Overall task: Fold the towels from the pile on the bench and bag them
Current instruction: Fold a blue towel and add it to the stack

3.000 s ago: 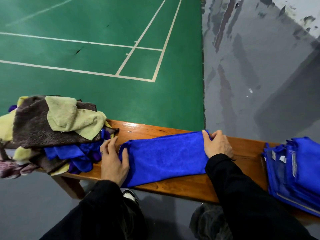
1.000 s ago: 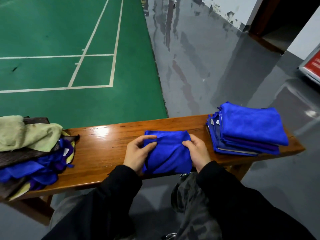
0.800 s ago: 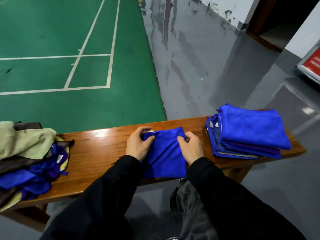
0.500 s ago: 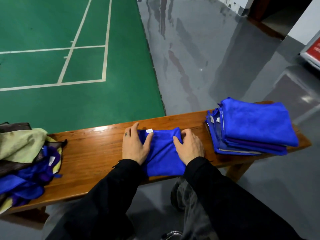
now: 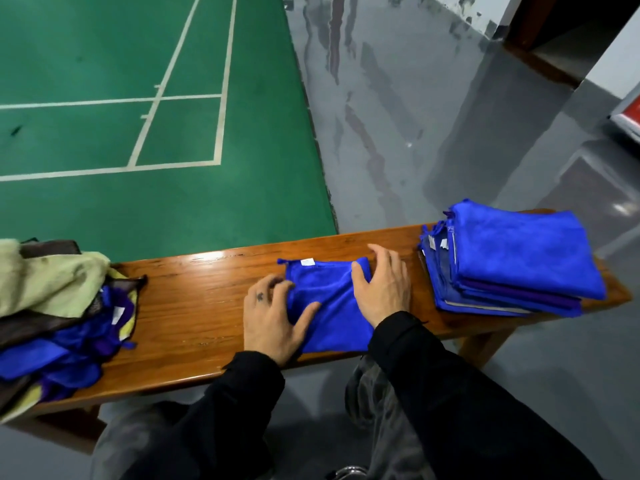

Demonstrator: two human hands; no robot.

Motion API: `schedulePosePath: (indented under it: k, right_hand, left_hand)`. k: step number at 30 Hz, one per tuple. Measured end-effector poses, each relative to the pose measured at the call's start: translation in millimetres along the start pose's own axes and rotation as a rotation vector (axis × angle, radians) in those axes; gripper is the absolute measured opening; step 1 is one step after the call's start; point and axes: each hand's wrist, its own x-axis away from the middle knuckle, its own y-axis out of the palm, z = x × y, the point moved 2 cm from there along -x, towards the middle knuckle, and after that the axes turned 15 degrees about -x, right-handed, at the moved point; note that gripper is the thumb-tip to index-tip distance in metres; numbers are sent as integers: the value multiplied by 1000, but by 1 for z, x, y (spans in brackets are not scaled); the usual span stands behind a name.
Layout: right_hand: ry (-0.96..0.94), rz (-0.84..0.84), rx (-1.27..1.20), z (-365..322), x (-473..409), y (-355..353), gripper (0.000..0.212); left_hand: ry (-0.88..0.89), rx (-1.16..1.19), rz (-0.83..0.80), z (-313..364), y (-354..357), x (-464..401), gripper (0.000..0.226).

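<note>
Your hands flatten a plush blue towel (image 5: 329, 306) at frame centre.
Left hand (image 5: 273, 320) and right hand (image 5: 382, 292) press it with spread fingers onto the glossy wooden bench (image 5: 194, 306).

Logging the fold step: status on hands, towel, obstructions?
Left hand and right hand open, both flat on the folded blue microfibre towel on the wooden bench. Nothing between it and the folded blue towel stack.

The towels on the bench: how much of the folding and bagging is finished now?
Done: a folded stack lies at the right. In hand: both hands, left and right, press a blue towel flat. Left: the mixed pile, and all bagging; no bag shows.
</note>
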Motion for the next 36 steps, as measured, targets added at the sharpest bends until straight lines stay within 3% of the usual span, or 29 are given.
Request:
schedulePosePath:
  k: [2, 4, 7, 10, 19, 22, 24, 26, 28, 30, 32, 34, 36]
  right_hand:
    - [-304, -70, 26, -21, -3, 8, 27]
    - [-445, -211, 34, -36, -5, 23, 21]
    - [-353, -376, 100, -38, -7, 46, 24]
    - [-310, -420, 232, -32, -15, 55, 22]
    - [-441, -289, 226, -39, -29, 68, 9]
    - [-364, -340, 223, -38, -31, 77, 20]
    - [-278, -245, 83, -38, -34, 64, 29]
    - [-165, -54, -68, -29, -32, 36, 31]
    - [-3, -25, -4, -13, -23, 10, 36]
    - [174, -193, 202, -1, -7, 0, 44]
    - [250, -299, 247, 9, 8, 3, 38]
    - [263, -289, 95, 9, 14, 5, 26]
    - [345, -273, -164, 2, 13, 0, 22]
  left_hand:
    - [143, -147, 61, 7, 0, 6, 42]
    - [199, -212, 52, 10, 2, 7, 37]
    - [151, -210, -14, 9, 6, 11, 37]
    - [147, -195, -65, 9, 8, 12, 38]
    - [128, -128, -115, 5, 5, 8, 38]
    - [123, -112, -105, 0, 4, 8, 40]
    - [83, -90, -122, -3, 3, 8, 47]
    - [-76, -75, -156, -4, 5, 5, 60]
    - [-260, -110, -212, -7, 6, -1, 66]
    - [-355, -157, -306, -7, 7, -8, 57]
    - [-399, -147, -397, -3, 7, -9, 39]
    - [-434, 8, -396, 2, 0, -11, 22]
    - [-497, 314, -390, 8, -6, -12, 17]
